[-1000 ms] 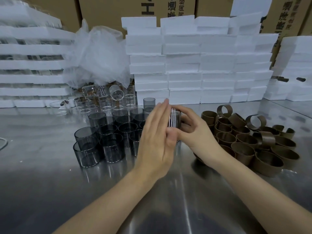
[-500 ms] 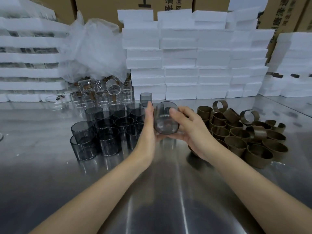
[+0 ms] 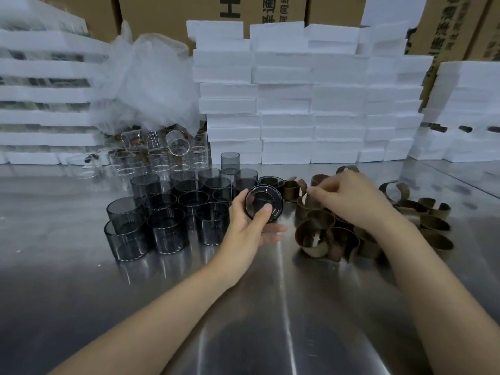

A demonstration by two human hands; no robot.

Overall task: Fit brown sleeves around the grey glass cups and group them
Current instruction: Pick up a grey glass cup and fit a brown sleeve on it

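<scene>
Stainless steel table point(image 3: 270, 307) here, shiny enough that it mirrors everything standing on it. Along the back there's a wall of white foam slabs point(image 3: 284, 104), more of them stacked on the far left and right, plus a crumpled heap of clear plastic wrap point(image 3: 151, 85). Behind all that are brown cardboard cartons point(image 3: 167, 17). One has a big black H cut off at the top with black Chinese characters next to it, also cropped, so I can't read them properly. Another on the right has similar print.

Left hand point(image 3: 246, 228) grips one grey glass cup point(image 3: 263, 203) just above the table, tipped on its side with a round end facing the camera, thumb across the rim. The other grey cups point(image 3: 167, 207) stand bunched together just left of it, with some clear glasses point(image 3: 159, 155) behind them. Right hand point(image 3: 351, 204) is over the pile of brown sleeves point(image 3: 324, 234) on the right, fingers curled, but it's blurry, so I can't tell if it's got hold of one.
</scene>
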